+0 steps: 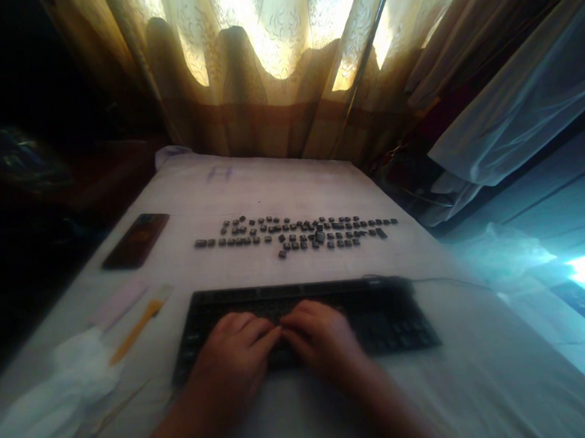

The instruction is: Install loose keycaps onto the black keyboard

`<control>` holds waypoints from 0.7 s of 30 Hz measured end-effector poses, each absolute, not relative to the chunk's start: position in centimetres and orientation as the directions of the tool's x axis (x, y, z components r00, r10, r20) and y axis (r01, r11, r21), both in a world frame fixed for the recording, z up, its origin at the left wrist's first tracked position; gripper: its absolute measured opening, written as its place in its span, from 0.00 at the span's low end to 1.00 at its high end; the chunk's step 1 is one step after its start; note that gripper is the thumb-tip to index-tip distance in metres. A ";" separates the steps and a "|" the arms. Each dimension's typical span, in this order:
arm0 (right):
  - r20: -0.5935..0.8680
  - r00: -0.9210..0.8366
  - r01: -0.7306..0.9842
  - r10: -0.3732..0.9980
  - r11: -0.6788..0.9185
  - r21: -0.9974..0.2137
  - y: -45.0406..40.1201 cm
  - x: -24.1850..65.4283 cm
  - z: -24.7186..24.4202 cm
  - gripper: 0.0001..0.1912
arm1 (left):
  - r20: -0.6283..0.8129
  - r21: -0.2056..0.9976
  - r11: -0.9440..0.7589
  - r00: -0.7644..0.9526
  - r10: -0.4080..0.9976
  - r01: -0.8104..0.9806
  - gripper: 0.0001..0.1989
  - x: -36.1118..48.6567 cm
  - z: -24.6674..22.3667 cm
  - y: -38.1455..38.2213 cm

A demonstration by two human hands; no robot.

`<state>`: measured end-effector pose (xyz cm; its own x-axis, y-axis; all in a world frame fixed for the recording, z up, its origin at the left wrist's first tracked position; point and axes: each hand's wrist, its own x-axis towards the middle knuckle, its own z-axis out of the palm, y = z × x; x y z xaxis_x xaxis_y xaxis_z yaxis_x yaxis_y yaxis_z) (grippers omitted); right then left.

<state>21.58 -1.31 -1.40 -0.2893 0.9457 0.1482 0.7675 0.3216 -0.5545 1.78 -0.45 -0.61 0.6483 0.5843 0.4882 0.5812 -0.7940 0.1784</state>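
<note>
Where left hand [233, 353] and right hand [327, 340] meet over a black keyboard [380, 323], fingers [294, 322] bunched together, any pinched object unclear.

Purple mark [219, 174] on pale cloth [290, 186], unclear; no legible text.

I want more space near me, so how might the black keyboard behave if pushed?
The black keyboard would probably slide as one stiff slab, being broad and flat. Its thin cable looks floppy and may trail. The pale cloth underneath looks soft, so it might wrinkle.

Keycaps [320, 237] lie behind the keyboard [384, 319]; left, seemingly, a phone [136, 241].
</note>
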 end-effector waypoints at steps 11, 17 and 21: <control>0.074 -0.267 0.806 0.961 0.265 -0.529 -1.5 21.3 -1.1 0.09 | 0.545 0.130 -0.781 0.614 0.570 0.611 0.14 2.3 -1.2 -0.8; 0.057 -0.273 0.804 0.960 0.260 -0.535 -1.5 21.1 -1.1 0.08 | 0.606 0.102 -0.767 0.571 0.553 0.634 0.15 2.5 -1.5 -0.7; 0.045 -0.266 0.807 0.963 0.248 -0.537 -1.5 21.0 -1.3 0.09 | 0.589 0.143 -0.756 0.559 0.584 0.639 0.15 2.3 -1.8 -0.8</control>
